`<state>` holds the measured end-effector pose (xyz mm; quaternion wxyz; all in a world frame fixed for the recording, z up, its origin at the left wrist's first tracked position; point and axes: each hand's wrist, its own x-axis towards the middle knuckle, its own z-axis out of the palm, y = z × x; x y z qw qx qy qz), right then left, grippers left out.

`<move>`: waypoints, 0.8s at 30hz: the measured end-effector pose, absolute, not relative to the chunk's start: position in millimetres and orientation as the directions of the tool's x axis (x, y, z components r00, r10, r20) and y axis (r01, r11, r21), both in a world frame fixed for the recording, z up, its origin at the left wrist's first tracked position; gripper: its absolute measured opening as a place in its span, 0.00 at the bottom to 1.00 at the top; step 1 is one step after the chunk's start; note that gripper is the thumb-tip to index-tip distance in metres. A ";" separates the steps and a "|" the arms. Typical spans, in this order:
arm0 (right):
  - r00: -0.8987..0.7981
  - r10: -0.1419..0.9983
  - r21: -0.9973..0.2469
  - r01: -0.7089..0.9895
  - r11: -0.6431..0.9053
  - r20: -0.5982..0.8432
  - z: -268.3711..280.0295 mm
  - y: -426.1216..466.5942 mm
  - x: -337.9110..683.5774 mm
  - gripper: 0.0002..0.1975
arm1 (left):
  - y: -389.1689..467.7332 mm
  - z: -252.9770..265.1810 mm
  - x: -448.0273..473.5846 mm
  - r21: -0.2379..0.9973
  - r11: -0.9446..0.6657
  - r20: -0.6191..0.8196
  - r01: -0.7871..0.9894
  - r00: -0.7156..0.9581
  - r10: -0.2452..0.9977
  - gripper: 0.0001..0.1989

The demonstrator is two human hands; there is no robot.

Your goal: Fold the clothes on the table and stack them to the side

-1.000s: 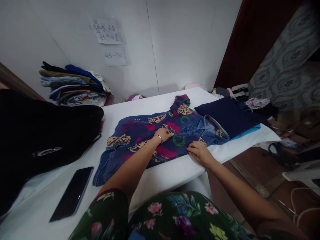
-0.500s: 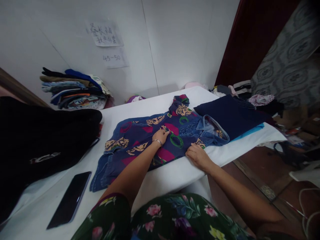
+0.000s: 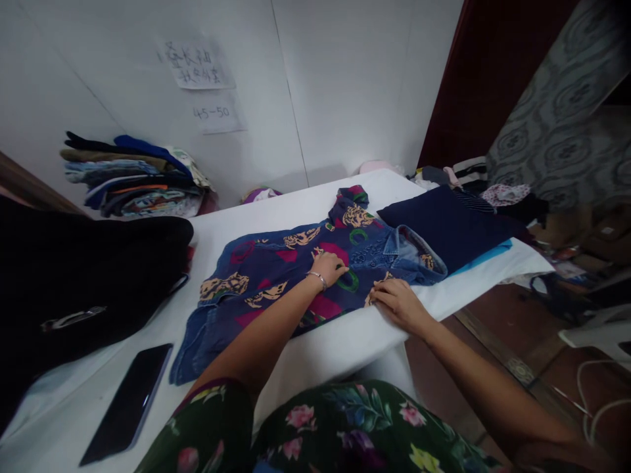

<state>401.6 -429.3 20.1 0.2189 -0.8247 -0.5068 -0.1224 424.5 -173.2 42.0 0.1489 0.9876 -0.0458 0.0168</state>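
A patterned denim shirt (image 3: 276, 263) lies spread on the white table, its blue collar (image 3: 409, 246) toward the right and a folded sleeve end (image 3: 352, 197) sticking out at the far side. My left hand (image 3: 328, 268), with a bracelet at the wrist, rests on the middle of the shirt, its fingers apart over the cloth. At the near edge of the shirt, below the collar, my right hand (image 3: 400, 303) has its fingers bent and closed on the fabric.
Dark navy folded cloth (image 3: 444, 223) lies beyond the collar. A phone (image 3: 128, 404) and a black garment (image 3: 89, 282) are at the left. Behind them rises a stack of folded clothes (image 3: 133, 174). More clothes (image 3: 503, 194) lie at the far right, past the white table's (image 3: 345, 341) end.
My left hand has slid a little to the right over the shirt, and its fingers have spread. My right hand stays at the near edge, turned slightly. The view has shifted a little.
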 end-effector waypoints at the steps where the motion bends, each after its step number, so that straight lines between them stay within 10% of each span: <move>1: 0.464 0.780 -0.231 0.886 -0.402 0.421 18.5 -431.2 405.8 0.13 | -175.5 39.8 427.0 0.290 -0.954 0.036 -0.078 0.997 -0.071 0.11; 24: 0.552 0.724 -0.204 0.831 -0.518 0.414 1.6 -464.7 448.6 0.14 | -178.7 25.5 429.9 0.281 -0.960 0.121 -0.004 0.992 0.031 0.15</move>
